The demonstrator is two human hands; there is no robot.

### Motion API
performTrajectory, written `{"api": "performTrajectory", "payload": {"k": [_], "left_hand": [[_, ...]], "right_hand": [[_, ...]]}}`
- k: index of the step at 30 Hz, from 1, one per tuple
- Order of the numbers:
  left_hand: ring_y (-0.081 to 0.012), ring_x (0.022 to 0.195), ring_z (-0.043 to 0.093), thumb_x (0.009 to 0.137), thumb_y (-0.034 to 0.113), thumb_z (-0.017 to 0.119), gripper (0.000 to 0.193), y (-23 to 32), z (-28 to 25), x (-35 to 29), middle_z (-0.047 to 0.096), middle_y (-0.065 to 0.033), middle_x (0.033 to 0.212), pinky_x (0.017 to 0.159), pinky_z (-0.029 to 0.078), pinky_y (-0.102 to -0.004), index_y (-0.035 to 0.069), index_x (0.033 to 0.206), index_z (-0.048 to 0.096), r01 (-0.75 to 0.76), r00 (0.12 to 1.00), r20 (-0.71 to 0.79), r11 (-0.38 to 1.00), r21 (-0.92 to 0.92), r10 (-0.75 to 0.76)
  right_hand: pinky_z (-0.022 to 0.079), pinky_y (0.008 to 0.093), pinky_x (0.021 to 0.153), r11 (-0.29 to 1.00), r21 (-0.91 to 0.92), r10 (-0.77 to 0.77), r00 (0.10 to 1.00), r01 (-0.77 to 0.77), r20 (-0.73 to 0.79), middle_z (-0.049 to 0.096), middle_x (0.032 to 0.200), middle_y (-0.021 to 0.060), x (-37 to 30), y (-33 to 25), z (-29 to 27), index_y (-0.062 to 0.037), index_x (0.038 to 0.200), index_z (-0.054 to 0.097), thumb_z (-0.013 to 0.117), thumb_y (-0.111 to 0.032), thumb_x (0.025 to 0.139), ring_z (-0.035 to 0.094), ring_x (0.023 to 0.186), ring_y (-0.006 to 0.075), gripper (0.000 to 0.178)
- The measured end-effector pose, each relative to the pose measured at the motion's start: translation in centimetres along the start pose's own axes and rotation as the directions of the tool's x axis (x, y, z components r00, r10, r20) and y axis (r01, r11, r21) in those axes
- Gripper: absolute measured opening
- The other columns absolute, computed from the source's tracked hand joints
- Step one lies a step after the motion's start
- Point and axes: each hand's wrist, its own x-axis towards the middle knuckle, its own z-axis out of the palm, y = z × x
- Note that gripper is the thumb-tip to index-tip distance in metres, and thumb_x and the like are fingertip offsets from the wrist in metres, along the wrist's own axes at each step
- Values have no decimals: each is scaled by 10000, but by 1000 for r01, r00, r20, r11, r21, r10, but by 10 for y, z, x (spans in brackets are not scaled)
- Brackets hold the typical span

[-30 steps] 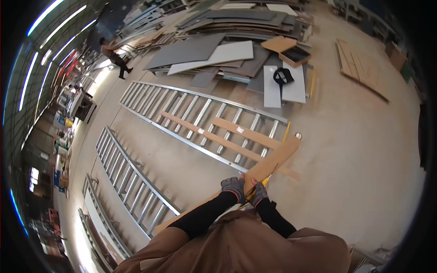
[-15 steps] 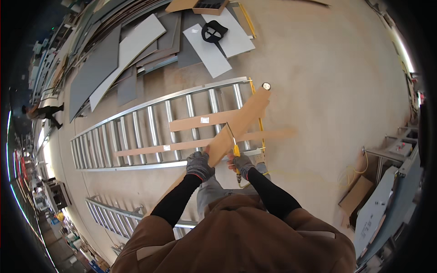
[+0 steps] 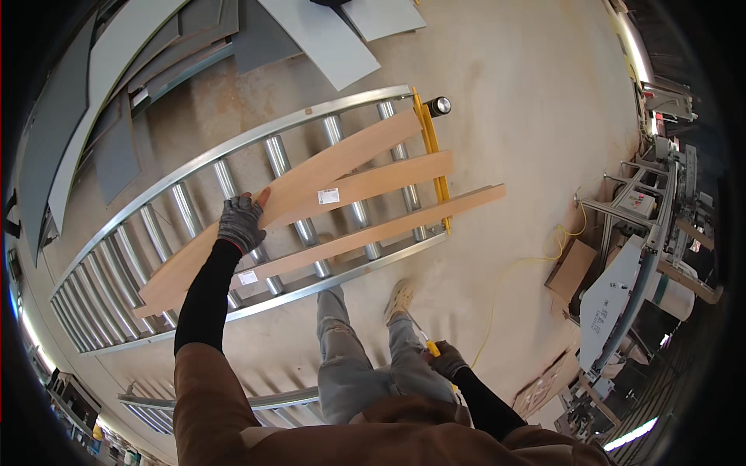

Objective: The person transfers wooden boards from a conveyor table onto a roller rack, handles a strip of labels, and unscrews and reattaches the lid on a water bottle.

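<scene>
In my gloved left hand (image 3: 242, 222) I grip the edge of a long wooden board (image 3: 342, 159) that lies slantwise over a roller conveyor (image 3: 183, 208). Partly under it is a second wooden board (image 3: 396, 177) bearing a white label. Closest to me, a narrower labelled wooden board (image 3: 373, 231) juts past the conveyor's right end. Down by my right leg, my gloved right hand (image 3: 448, 360) is closed round a yellow air blow gun (image 3: 432, 347), its thin nozzle pointing up and left toward my shoe.
Yellow bars (image 3: 432, 155) cross the conveyor's right end. Grey and white panels (image 3: 318, 39) lie beyond it. A second roller conveyor (image 3: 284, 401) stands close on my left. At right are a yellow hose (image 3: 489, 318), a cardboard box (image 3: 571, 268) and a metal frame (image 3: 622, 206).
The slanted board has come down flatter onto the conveyor, across the others. My left hand has moved left and farther out along it. My right hand has drawn back toward me with the blow gun.
</scene>
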Motion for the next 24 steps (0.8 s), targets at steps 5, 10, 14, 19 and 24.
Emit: {"api": "performTrajectory", "payload": {"k": [5,10,14,19,24], "left_hand": [[-353,1152,460,645,264,716,1005,-29,44,52,458,-221,1267,984,328,-441,176,1475,157,6,996,87,1000,-6,-6],[-354,1127,479,644,192,702,1000,-49,73,85,463,-213,1262,982,335,-446,180,1476,148,35,999,27,999,25,-35],[-346,1088,494,634,188,678,985,-49,74,102,473,-206,1248,982,322,-447,164,1476,167,-26,999,-27,999,36,27],[-399,1287,306,661,417,702,961,-35,75,86,254,-240,1440,1091,215,-495,54,1426,247,-97,984,-140,991,95,110],[-421,695,607,870,407,521,442,7,145,65,614,-245,788,610,483,-481,-10,731,567,-17,985,-173,994,-109,-2]], "right_hand": [[497,323,773,999,45,-9,994,4,110,646,930,127,-36,-77,36,-37,1021,582,694,-212,754,619,856,213,338],[494,329,797,992,56,-110,994,110,-9,637,954,137,-43,-51,56,-57,1045,554,708,-248,745,624,874,265,387],[492,346,810,991,115,-66,997,70,-44,640,959,147,-51,-36,58,-63,1066,557,704,-282,750,622,905,298,412],[479,354,823,986,125,-109,994,110,-15,646,998,150,-51,-47,55,-83,1083,590,685,-334,784,620,946,300,402],[446,393,867,992,-19,-119,968,126,221,651,1013,107,-57,-72,39,-139,1089,603,620,-463,815,606,985,282,425]]}}
